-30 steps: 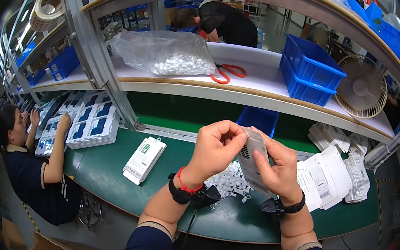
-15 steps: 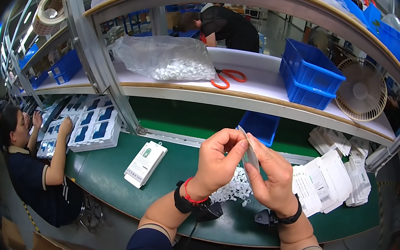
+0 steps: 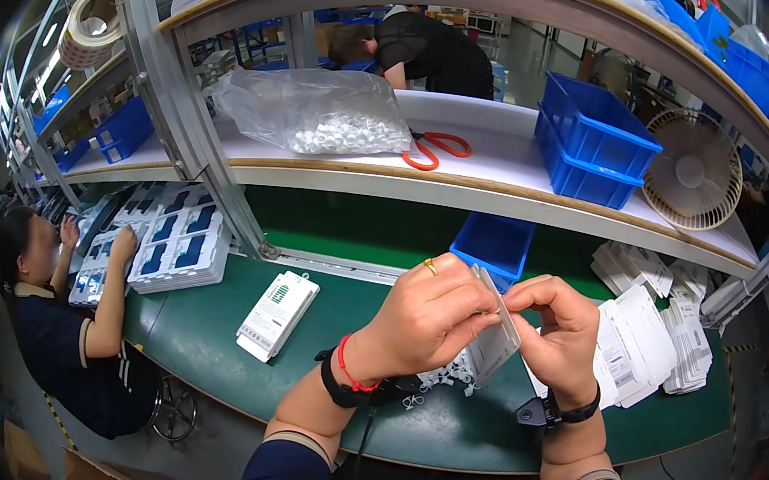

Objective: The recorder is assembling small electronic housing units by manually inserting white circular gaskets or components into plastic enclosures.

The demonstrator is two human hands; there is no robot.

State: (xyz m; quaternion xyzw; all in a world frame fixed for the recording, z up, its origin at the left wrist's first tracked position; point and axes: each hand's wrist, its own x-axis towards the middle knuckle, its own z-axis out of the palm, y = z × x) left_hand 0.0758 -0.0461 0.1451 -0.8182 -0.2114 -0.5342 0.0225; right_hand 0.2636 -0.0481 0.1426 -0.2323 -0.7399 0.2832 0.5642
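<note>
Head view: noted 1 thin printed carton (image 3: 496, 351) pinched between left hand (image 3: 433, 318) and right hand (image 3: 559, 336), both grips closed on it, tilted above green counter (image 3: 202, 354), beside loose white plastic hooks (image 3: 454, 372). Judged done: stacked cartons (image 3: 279, 315) at left, with small tab projecting at far end. Judged left: held carton, unfinished, plus probably flat cartons (image 3: 635, 343) spread at right. Cannot tell if already hooked.
</note>
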